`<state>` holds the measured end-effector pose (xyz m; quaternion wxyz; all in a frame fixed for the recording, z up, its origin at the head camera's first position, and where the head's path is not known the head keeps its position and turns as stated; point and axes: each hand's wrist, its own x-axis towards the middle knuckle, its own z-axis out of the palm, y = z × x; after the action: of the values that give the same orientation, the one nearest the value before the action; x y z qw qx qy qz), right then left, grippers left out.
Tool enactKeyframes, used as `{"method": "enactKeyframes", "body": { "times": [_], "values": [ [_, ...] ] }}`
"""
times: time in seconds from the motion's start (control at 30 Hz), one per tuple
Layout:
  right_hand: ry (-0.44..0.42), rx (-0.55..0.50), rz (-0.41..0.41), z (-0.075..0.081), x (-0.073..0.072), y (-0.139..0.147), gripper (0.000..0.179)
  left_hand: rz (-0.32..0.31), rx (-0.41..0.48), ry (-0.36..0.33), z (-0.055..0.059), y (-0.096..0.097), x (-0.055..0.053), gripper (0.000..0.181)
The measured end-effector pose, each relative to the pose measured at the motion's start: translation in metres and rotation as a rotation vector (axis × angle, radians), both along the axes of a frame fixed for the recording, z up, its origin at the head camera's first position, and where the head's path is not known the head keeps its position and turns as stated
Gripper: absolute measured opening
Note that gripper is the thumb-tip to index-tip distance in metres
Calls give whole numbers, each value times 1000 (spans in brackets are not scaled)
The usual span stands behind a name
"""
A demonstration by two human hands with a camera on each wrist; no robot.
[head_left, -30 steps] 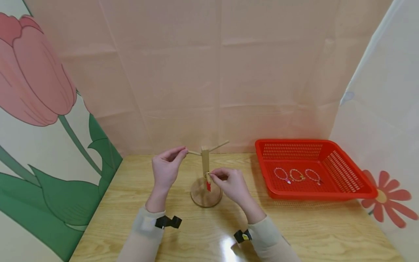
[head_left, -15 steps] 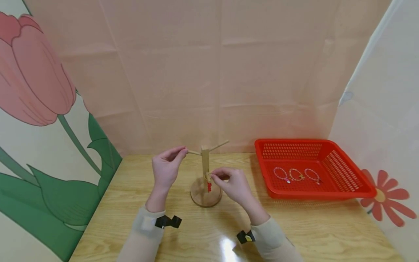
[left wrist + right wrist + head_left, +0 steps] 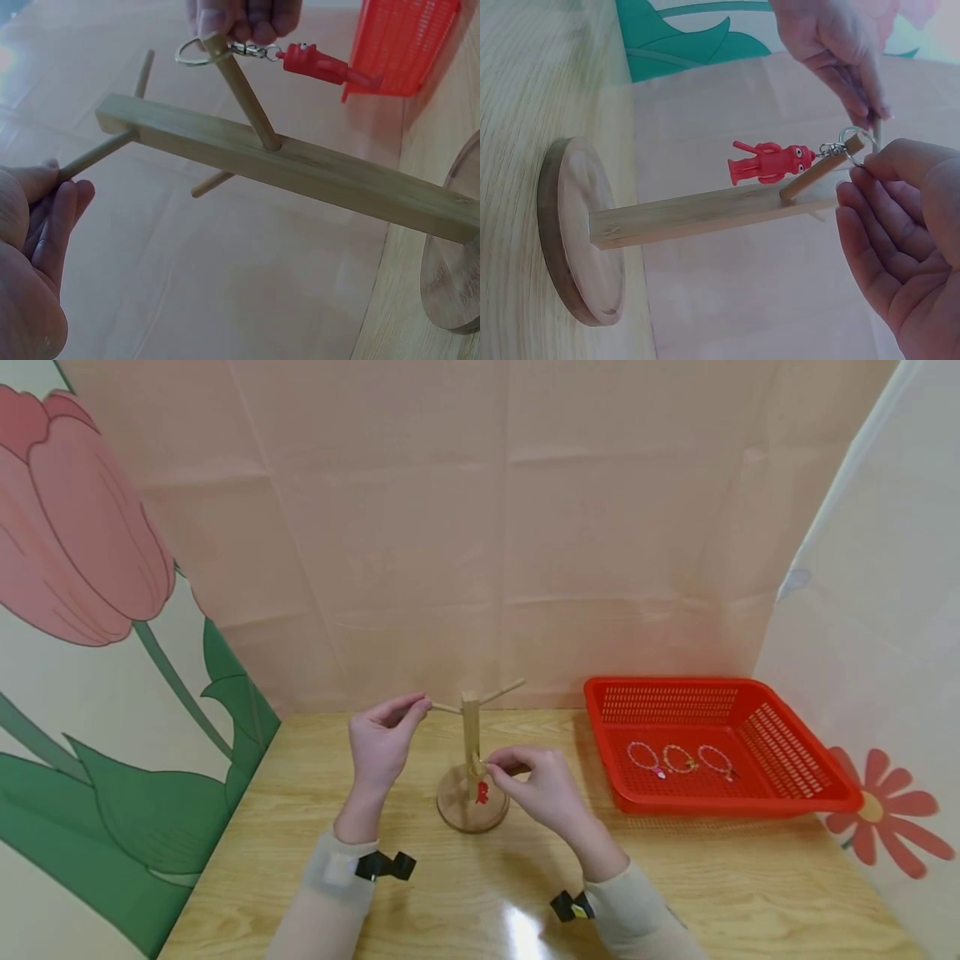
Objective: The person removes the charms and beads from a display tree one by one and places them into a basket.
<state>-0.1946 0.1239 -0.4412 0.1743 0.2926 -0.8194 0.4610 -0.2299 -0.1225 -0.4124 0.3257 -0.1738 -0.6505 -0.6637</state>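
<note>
A wooden stand has an upright post (image 3: 471, 727), a round base (image 3: 452, 810) and several thin pegs. My left hand (image 3: 381, 743) pinches the end of the left peg (image 3: 97, 156) between thumb and fingers. My right hand (image 3: 543, 785) pinches the metal ring (image 3: 857, 135) of a keychain at the tip of the lower front peg (image 3: 244, 97). In both wrist views the ring overlaps that tip. From its short chain hangs a red figure (image 3: 771, 161) with white eyes, in front of the post and above the base.
A red plastic basket (image 3: 735, 806) stands at the right on the wooden table (image 3: 300, 793). Inside it lie a pink beaded bracelet (image 3: 633, 762), a golden one (image 3: 670, 766) and a pale pink one (image 3: 708, 766). A pinkish cloth backdrop (image 3: 495, 543) rises behind the table.
The keychain ring and my right hand have shifted slightly right, and the red figure has turned and swung slightly right. My left hand keeps its place on the left peg.
</note>
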Motion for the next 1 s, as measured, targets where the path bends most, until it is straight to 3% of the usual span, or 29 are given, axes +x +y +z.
{"method": "enactKeyframes", "body": {
  "times": [0.63,1.0],
  "values": [
    [40,-7,46,5,5,9,9,18,-19,17,0,1,-2,14],
    [11,-5,40,9,7,17,7,4,-7,20,1,1,0,13]
  ]
}}
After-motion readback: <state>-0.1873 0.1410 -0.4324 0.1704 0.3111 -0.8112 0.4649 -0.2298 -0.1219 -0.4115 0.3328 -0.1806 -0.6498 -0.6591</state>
